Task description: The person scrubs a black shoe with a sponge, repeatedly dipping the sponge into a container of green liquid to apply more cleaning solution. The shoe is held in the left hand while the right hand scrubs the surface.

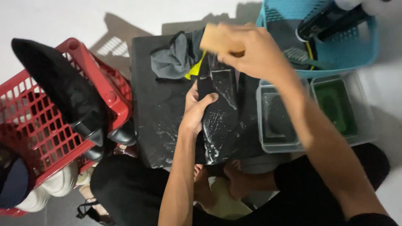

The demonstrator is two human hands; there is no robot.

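**Gripped: a soapy black shoe on the block**

Clamped in the left hand [196, 109], a wet black shoe [221, 113] lay sole-up on a black block [155, 109]. At twelve o'clock, the right hand [255, 52] pinched a tan sponge [220, 38]. A grey rag [173, 56] sat at eleven, a red basket [39, 125] at nine, clear tubs [268, 146] at three.

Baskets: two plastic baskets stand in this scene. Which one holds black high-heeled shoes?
The red basket on the left; black heeled shoes lean over its rim. The blue basket, top right, holds other items.
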